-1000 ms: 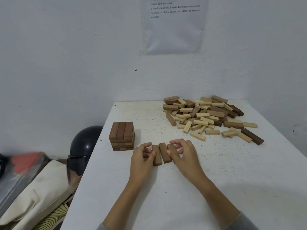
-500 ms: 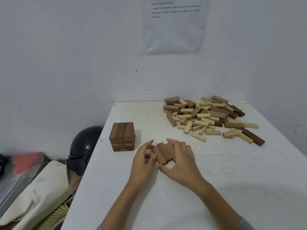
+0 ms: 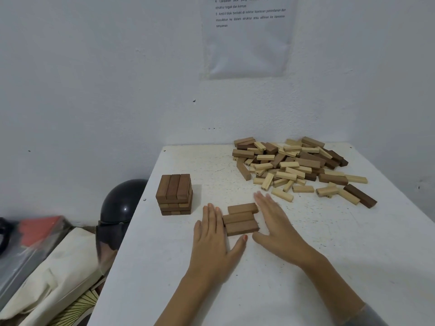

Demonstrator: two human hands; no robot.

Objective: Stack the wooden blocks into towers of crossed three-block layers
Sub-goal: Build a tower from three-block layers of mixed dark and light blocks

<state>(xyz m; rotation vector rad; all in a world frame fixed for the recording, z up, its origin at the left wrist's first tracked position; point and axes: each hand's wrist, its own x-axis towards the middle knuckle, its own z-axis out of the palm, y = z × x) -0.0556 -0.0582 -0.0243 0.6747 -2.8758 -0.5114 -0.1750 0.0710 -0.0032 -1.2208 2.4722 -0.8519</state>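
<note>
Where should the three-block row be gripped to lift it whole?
Probably the outer long faces of the row, from above: thumb on the near block, fingers on the far one. Its seams run left to right, so that squeeze clamps all three.

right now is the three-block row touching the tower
Apart: head view shows bare table and the left hand between the three-block row and the tower.

Lower blocks in loose pile [image 3: 294, 164] half-buried
</note>
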